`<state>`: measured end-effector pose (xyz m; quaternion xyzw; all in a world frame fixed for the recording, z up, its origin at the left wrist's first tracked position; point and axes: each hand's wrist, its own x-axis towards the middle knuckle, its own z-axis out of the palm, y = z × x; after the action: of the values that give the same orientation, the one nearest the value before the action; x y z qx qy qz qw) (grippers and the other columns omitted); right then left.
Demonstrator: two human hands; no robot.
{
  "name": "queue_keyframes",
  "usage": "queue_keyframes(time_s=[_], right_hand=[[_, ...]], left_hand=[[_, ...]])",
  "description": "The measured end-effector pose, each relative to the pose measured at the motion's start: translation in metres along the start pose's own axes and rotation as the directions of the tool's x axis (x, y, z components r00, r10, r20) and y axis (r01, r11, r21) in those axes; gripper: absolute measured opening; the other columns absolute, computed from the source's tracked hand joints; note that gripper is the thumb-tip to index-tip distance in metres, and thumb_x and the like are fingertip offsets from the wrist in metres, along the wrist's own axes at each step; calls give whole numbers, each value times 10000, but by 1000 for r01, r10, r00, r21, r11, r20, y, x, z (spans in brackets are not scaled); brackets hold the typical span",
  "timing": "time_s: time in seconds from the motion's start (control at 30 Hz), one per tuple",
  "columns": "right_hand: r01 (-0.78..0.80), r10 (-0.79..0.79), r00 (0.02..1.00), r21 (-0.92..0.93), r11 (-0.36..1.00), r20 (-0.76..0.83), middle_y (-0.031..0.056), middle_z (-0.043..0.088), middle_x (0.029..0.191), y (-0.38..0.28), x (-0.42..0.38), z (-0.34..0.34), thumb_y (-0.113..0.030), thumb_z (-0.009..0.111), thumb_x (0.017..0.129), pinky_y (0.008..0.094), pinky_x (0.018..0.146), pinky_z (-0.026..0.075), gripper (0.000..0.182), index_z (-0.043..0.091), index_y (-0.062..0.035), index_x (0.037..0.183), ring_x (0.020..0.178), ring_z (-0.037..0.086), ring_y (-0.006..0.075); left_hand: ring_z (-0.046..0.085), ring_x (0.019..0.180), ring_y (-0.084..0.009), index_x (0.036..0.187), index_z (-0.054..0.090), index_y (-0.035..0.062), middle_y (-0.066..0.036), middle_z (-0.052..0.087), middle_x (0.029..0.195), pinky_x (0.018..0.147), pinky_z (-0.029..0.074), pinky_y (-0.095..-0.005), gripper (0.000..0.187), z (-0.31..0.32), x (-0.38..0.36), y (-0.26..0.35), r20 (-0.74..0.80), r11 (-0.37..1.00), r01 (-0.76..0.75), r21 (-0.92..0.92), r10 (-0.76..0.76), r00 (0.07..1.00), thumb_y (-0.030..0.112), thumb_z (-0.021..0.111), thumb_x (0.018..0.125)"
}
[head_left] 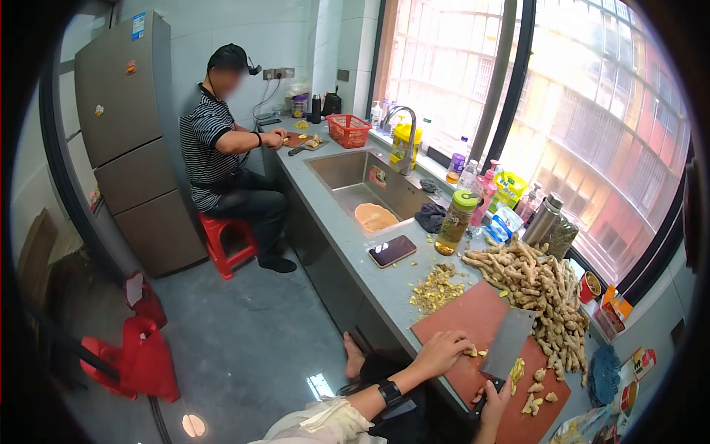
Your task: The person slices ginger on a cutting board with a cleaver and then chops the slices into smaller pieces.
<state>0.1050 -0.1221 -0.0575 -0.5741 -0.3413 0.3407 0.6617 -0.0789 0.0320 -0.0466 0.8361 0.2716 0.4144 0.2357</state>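
Note:
My left hand (444, 352), with a dark watch at its wrist, rests on the reddish-brown cutting board (452, 314). Its fingertips are bent down onto a small piece of ginger (472, 351). Closed around the black handle of a cleaver is my right hand (494, 405). The broad cleaver blade (509, 342) stands over the board just right of the ginger piece. Cut yellow ginger slices (516, 376) lie to the right of the blade, with several ginger chunks (538, 386) beyond them.
A large heap of ginger roots (540, 285) borders the board. Ginger scraps (438, 290), a phone (392, 251) and a green-lidded bottle (456, 222) sit on the counter near the sink (336, 174). At the far end a co-worker (214, 140) works seated on a red stool (229, 244).

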Motion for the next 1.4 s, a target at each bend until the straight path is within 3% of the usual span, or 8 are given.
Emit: queue_keyframes(time_s=[0.73,0.8,0.87,1.0,1.03,1.13,1.27,1.4], right_hand=[[9,-10,999,-29,1000,-37,55,561,709,-6,-4,6,-81,630,963,259,448,484,544,384,11,1440,494,547,134],[22,-23,999,-23,999,-30,55,561,715,-13,-6,10,-81,632,962,259,449,484,530,396,7,1428,493,545,134],[-19,19,1000,40,999,-4,28,576,776,-29,-12,19,-42,632,961,274,494,513,391,481,-37,1322,555,559,115],[-33,32,999,33,999,32,12,557,752,-31,-12,19,-52,616,973,265,480,482,362,501,-50,1317,535,537,100],[-70,69,997,39,997,21,17,564,732,-33,-13,18,-62,615,978,266,479,480,323,517,-50,1286,529,549,106],[-128,128,990,1,992,55,39,590,747,-47,-14,10,-82,622,984,273,498,497,356,520,-35,1322,538,571,116],[-178,182,982,-73,981,42,33,593,755,-69,-16,0,-80,621,992,259,518,492,373,524,-29,1348,556,572,110],[-214,251,958,-241,947,137,18,602,762,-88,-10,2,-97,645,980,253,524,480,410,531,-15,1365,562,568,97]], left_hand=[[618,1111,-289,1149,694,165,-49,630,1202,949,466,-421,236,0,0,1,9,1000,3,5,-3,1000,93,638,932],[627,1065,-299,1049,699,146,-54,641,1118,909,483,-433,154,-1,1,4,-45,1000,-8,-7,8,999,106,627,919],[629,1062,-303,1030,701,134,-65,645,1095,902,485,-436,146,-6,5,4,-47,1000,-28,-10,27,999,105,644,899],[636,1070,-320,990,716,141,-82,664,1034,886,495,-439,154,-1,10,-2,-75,993,-117,-10,116,990,109,684,843],[677,924,-320,916,743,149,-53,704,946,784,535,-438,158,0,13,0,-180,988,-151,-1,149,972,68,745,780],[640,1051,-311,985,742,139,-51,698,1072,899,502,-440,187,-3,9,7,-97,998,-66,18,67,993,68,760,813],[630,1067,-308,999,724,97,-54,699,1102,905,495,-431,163,0,6,2,-68,998,-56,-24,54,996,55,741,843],[626,1061,-299,1014,700,101,-47,688,1111,926,481,-428,163,1,9,0,-71,999,-37,-37,35,997,64,727,857]])
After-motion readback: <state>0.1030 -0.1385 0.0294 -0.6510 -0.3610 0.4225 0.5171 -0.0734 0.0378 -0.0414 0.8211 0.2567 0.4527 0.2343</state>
